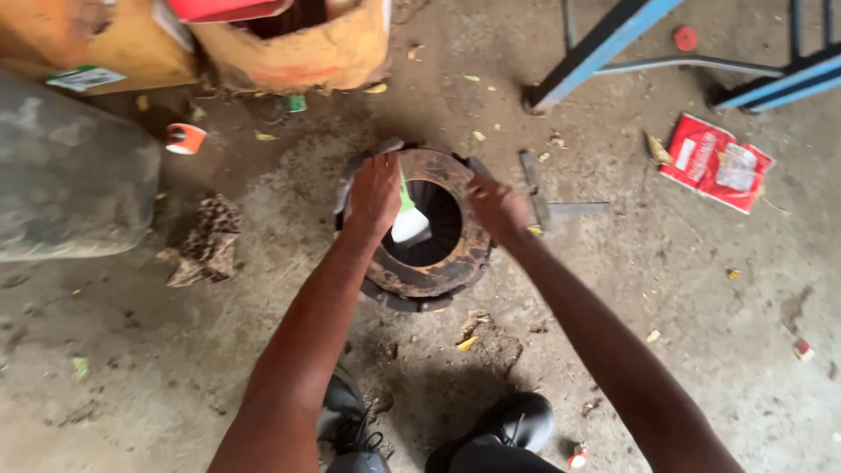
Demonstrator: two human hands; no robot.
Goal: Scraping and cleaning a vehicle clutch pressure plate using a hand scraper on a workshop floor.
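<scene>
The rusty metal ring (438,263), round, thick and flaking, sits on the dusty concrete floor (131,350) just beyond the person's black shoes (517,420). A white and green bottle (409,219) stands in its hollow. The left hand (375,194) lies flat, fingers spread, over the left rim; the right hand (496,206) curls loosely on the right rim. A red flat packet (716,162) lies far right; an orange tape roll (185,138) far left.

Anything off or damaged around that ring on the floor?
The metal ring under the left hand and right hand is heavily rusted. A white and green bottle sits inside its opening. Litter lies about the concrete floor: a crumpled red packet, a tape roll, leaves.
</scene>
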